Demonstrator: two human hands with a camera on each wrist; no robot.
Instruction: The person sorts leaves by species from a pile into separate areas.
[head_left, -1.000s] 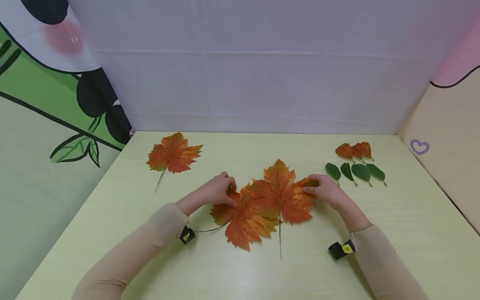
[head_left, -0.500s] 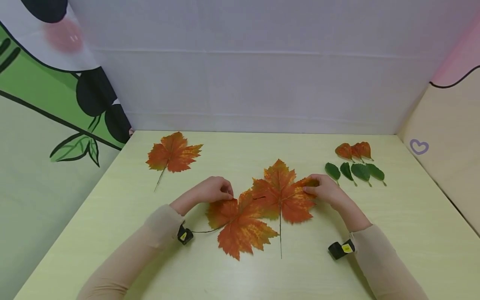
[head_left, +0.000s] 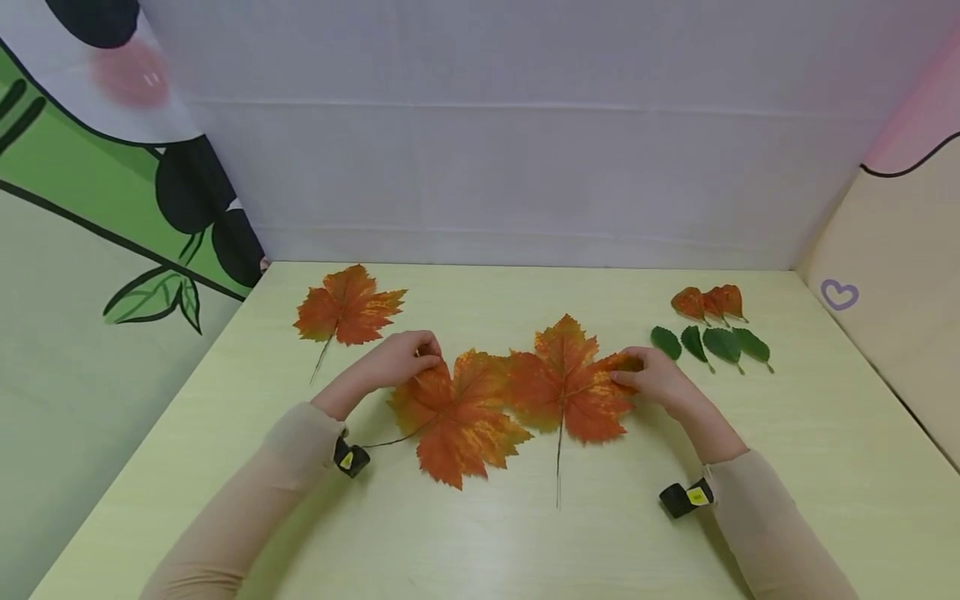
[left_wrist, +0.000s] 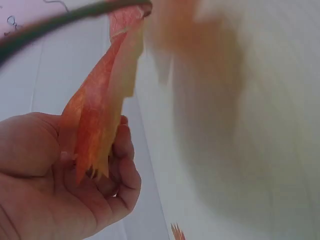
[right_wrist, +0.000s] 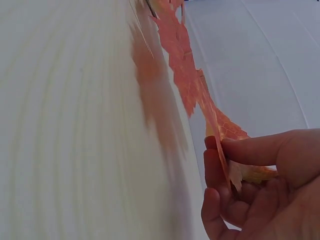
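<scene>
My left hand [head_left: 401, 360] pinches one lobe of an orange maple leaf [head_left: 461, 421], whose dark stem points left. In the left wrist view the leaf [left_wrist: 100, 105] runs between thumb and curled fingers. A second orange maple leaf [head_left: 566, 387] is pinched at its right lobe by my right hand [head_left: 656, 379], its stem hanging toward the front. Seen from the right wrist, thumb and fingertips grip the edge of this leaf [right_wrist: 182, 60], which stands above the table surface. The inner edges of both leaves meet in the head view.
A third maple leaf [head_left: 348, 307] lies at the back left of the pale table [head_left: 480, 550]. At the back right, small orange leaves [head_left: 687, 303] lie in a row behind several green leaves [head_left: 722, 343]. A pale cloth wall [head_left: 525, 183] closes the far edge.
My left hand has moved left, drawing its leaf with it, so the two leaves overlap less. The leaf in my right hand has shifted slightly; that hand has stayed nearly in place.
</scene>
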